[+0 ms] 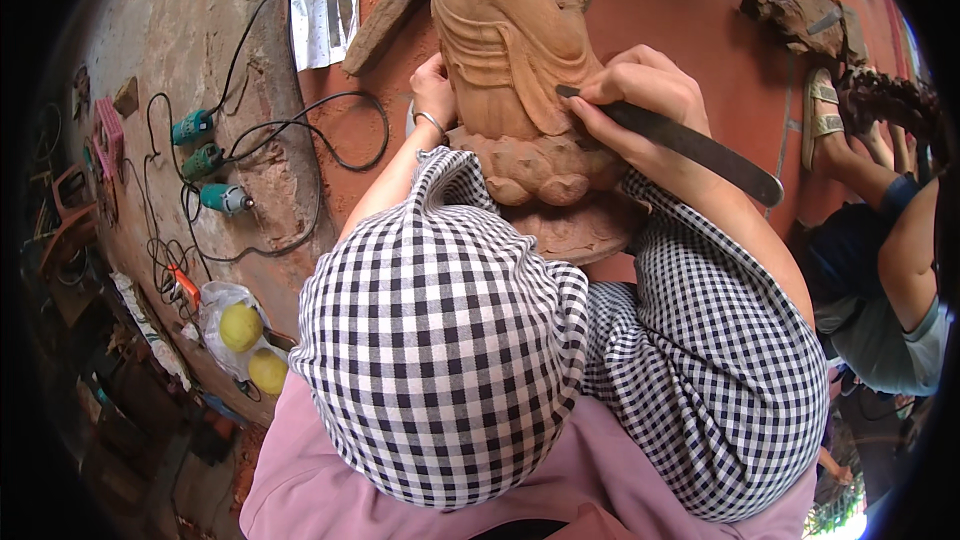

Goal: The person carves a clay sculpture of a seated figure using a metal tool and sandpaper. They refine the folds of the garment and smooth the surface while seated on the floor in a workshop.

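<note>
A carved wooden statue (500,50) with draped folds stands in front of me on a lumpy carved base (540,172). My right hand (650,90) is closed round a long, flat, dark metal file (700,148). Its narrow tip lies against the statue's right side, and its rounded end sticks out toward the lower right. On the other side, my left hand (432,95), with a bracelet at the wrist, is curled against the statue's lower edge. Some of its fingertips are hidden by the wood. Black-and-white checked cloth covers my knees, close to the base.
Green power tools (225,199) with black cables lie on the stone ledge at left, near a plastic bag (215,315) with yellow fruits. A wooden piece (395,12) and a paper sheet (327,10) lie beyond. Another person's sandaled foot (824,125) is at right, near rough wood (800,18).
</note>
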### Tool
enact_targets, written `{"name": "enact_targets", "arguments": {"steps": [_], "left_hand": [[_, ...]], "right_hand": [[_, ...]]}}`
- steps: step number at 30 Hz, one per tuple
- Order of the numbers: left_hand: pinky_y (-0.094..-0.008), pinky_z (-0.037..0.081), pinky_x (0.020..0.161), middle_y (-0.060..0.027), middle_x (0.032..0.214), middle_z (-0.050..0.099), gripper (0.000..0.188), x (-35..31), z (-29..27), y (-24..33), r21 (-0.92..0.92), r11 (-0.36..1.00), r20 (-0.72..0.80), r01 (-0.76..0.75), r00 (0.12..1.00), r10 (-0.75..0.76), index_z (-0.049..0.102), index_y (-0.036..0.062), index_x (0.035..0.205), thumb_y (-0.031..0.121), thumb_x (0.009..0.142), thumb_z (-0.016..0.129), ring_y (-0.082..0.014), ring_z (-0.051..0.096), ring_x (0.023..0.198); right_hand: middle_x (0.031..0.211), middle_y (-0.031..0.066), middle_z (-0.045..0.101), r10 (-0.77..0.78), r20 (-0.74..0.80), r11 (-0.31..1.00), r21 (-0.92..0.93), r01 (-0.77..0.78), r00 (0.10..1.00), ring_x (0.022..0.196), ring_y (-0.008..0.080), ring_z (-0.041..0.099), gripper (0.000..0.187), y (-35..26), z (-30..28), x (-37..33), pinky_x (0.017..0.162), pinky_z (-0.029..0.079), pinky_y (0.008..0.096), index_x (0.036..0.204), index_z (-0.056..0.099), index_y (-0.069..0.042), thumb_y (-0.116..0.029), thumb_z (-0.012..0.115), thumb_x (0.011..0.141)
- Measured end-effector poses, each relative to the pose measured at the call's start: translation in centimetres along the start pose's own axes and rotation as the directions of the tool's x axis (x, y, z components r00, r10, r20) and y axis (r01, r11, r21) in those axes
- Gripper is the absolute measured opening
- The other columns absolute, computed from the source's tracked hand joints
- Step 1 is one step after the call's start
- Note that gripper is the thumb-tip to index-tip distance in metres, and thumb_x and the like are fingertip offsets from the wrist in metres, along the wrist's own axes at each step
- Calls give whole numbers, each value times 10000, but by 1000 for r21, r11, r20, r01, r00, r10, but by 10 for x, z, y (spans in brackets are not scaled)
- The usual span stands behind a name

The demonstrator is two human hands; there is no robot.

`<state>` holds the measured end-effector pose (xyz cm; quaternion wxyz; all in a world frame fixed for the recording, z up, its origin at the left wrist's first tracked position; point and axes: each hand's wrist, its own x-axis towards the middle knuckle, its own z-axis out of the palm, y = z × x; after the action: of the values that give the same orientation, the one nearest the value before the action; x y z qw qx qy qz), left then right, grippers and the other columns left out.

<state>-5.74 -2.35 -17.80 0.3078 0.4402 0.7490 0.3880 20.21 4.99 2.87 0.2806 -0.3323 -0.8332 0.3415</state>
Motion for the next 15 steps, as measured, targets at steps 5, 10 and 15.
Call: {"name": "enact_targets", "arguments": {"steps": [5, 10, 15], "left_hand": [[-317, 538, 715, -158, 864, 753, 222, 0, 0, 4, 21, 1000, -2, 16, 1000, -15, 724, 9, 981, 156, 817, 751, -164, 721, 777], [-316, 536, 711, -165, 854, 749, 231, -1, 0, 12, -32, 999, 11, 38, 999, -38, 719, 1, 973, 171, 818, 751, -159, 716, 770], [-313, 536, 715, -163, 859, 751, 222, -1, -1, 9, -11, 1000, -1, 29, 1000, -29, 718, -2, 976, 159, 826, 744, -156, 714, 769]], "right_hand": [[742, 38, 682, 32, 24, 999, -14, -31, 999, 746, 223, 638, 135, -2, -6, -3, 689, 517, 345, 745, 665, -74, -127, 790, 741], [743, 35, 684, 15, -14, 999, 52, -14, 1000, 747, 218, 634, 141, 3, 1, -2, 680, 511, 343, 741, 666, -64, -117, 796, 740], [744, 34, 686, 44, 21, 997, 59, -45, 999, 743, 223, 633, 144, 1, -4, -4, 688, 510, 345, 747, 671, -58, -118, 801, 739]]}}
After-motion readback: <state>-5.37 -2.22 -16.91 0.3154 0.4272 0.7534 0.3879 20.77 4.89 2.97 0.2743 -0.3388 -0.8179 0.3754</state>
